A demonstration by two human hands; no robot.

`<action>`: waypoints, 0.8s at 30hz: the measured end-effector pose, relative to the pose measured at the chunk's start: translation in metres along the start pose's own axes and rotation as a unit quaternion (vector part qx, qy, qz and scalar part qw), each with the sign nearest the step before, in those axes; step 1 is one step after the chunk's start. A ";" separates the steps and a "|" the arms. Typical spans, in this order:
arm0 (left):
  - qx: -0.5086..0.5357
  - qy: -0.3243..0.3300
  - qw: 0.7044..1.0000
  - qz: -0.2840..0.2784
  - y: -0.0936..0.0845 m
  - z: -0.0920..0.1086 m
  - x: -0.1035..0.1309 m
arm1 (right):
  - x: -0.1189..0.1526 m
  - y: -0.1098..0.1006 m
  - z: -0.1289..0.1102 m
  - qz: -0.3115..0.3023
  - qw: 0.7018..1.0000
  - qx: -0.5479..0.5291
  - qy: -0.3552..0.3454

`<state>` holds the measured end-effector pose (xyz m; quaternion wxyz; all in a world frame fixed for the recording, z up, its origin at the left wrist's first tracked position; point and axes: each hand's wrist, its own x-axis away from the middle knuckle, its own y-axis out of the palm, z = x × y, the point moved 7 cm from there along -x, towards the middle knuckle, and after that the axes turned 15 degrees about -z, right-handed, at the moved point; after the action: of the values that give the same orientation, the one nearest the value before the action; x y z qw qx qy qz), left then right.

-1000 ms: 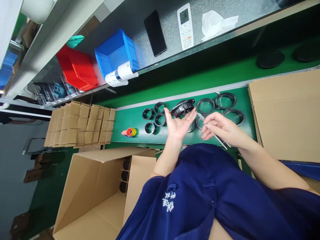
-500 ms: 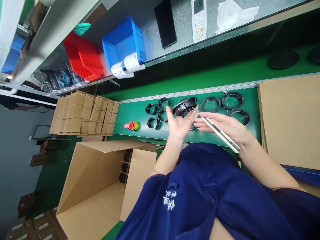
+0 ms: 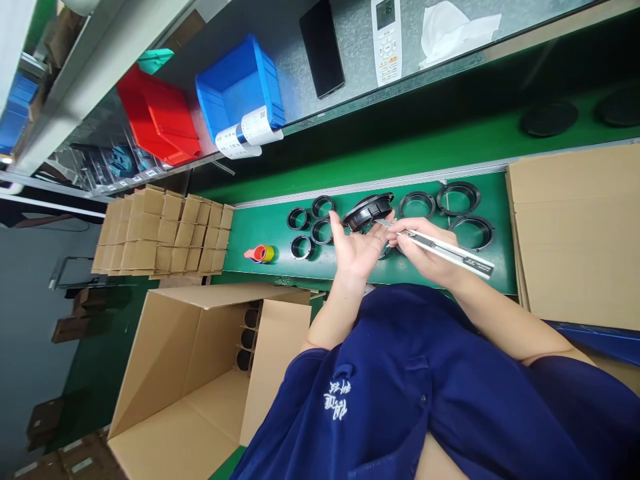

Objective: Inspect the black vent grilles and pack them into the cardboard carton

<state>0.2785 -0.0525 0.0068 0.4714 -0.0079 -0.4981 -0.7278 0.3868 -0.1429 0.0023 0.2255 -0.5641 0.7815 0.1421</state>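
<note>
My left hand (image 3: 357,252) is palm up under a round black part (image 3: 369,212), which rests tilted on its fingers. A white utility knife (image 3: 445,251) is pinched in my right hand (image 3: 427,250), its blade end at the lower edge of the black part. Behind and beside my hands, several black rings (image 3: 417,205) lie on the green table (image 3: 260,227), larger ones to the right and smaller ones to the left. A red and yellow item (image 3: 261,253) lies at the table's left.
An open cardboard box (image 3: 200,373) stands at lower left, near stacked cardboard dividers (image 3: 165,233). Flat cardboard (image 3: 575,233) lies at right. The shelf above holds a blue bin (image 3: 240,87), red bin (image 3: 160,117), phone (image 3: 323,48) and remote (image 3: 387,43).
My right hand has shifted its grip on the utility knife, its fingers now closed round the front of the handle. The knife lies flatter. The view has moved slightly.
</note>
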 end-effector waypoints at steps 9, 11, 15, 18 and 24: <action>-0.014 -0.002 1.000 -0.001 0.000 -0.002 0.003 | -0.008 0.002 0.002 -0.020 0.999 0.023 0.024; -0.016 -0.003 1.000 -0.005 0.000 -0.002 0.003 | -0.008 0.002 0.002 -0.026 0.999 0.027 0.036; -0.027 -0.005 1.000 -0.002 0.000 -0.002 0.004 | -0.009 0.002 0.003 -0.027 0.998 0.041 0.038; -0.036 -0.004 0.999 0.003 0.001 -0.002 0.004 | -0.010 0.002 0.002 -0.029 0.998 0.047 0.023; -0.030 -0.005 0.999 0.011 0.001 -0.002 0.004 | -0.010 0.001 0.010 -0.035 0.998 -0.030 0.036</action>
<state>0.2778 -0.0563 0.0080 0.4768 -0.0311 -0.4782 -0.7369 0.3904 -0.1294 -0.0008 0.1851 -0.6027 0.7639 0.1375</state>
